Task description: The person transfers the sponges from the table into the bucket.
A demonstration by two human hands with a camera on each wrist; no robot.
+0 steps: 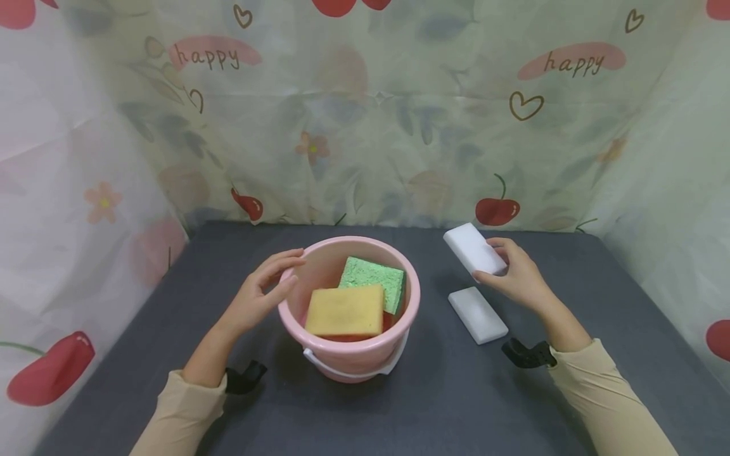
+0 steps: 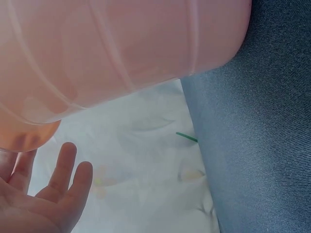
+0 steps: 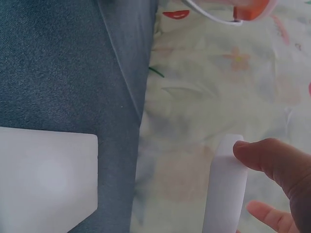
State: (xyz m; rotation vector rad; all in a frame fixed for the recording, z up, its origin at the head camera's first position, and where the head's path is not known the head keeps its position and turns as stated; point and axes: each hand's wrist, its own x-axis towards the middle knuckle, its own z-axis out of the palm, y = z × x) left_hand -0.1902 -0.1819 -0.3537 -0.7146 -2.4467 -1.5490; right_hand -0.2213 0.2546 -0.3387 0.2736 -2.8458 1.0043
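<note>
A pink bucket (image 1: 349,358) stands upright with a yellow sponge (image 1: 345,310) and a green sponge (image 1: 371,277) inside. At its left rim is my left hand (image 1: 259,294), fingers relaxed and extended, the fingertips at the rim. The left wrist view shows those fingers beside the bucket's wall (image 2: 112,53). My right hand (image 1: 521,275) pinches a white sponge block (image 1: 472,248) between thumb and fingers, raised to the right of the bucket. Below it, a second white sponge block (image 1: 478,315) lies flat on the table.
The dark table (image 1: 445,405) has a cherry-patterned cloth (image 1: 376,158) behind it and at both sides. A white handle (image 1: 365,375) hangs down the bucket's front. Red things, partly hidden, show beneath the sponges in the bucket.
</note>
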